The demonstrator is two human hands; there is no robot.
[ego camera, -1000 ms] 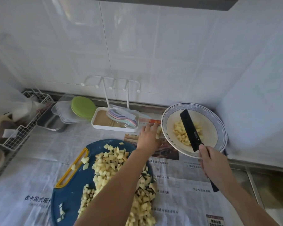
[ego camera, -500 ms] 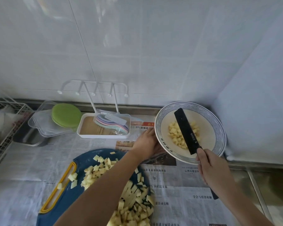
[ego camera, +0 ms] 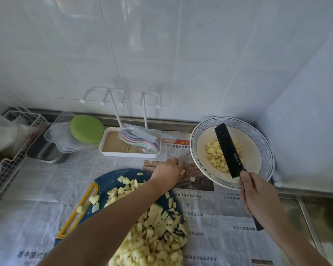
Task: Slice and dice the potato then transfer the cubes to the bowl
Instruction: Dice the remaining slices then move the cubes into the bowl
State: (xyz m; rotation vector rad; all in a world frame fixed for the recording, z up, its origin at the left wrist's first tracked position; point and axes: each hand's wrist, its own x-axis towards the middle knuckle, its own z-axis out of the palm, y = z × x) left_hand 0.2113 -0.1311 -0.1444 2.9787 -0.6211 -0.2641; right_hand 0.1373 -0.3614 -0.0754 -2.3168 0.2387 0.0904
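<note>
Far left of both hands, a wire basket (ego camera: 12,150) sits at the worktop's edge. The newspaper (ego camera: 210,217) covering the worktop has Chinese print: large blue characters reading "在中国式" at the near left, and "活动走进府" under a red banner just beyond the left fingers.

A blue cutting board (ego camera: 112,181) with a yellow handle lies under the left forearm, heaped with potato cubes (ego camera: 152,233). Its far edge is just behind the left hand (ego camera: 169,169).

That hand's fingers (ego camera: 178,164) curl down onto the paper between board and bowl. One stray cube (ego camera: 183,172) is at their tips, and I cannot tell whether it is pinched. A second lies just to their right.

A bare strip of newspaper lies between the board and the right hand (ego camera: 258,192). The bowl (ego camera: 265,150) sits just right of the left fingers, close to the corner walls, with more cubes (ego camera: 213,154) in it.

The right fingers (ego camera: 244,178) wrap the handle of a black knife (ego camera: 229,150). Its blade reaches over the bowl's cubes, and its small label is too small to read.
</note>
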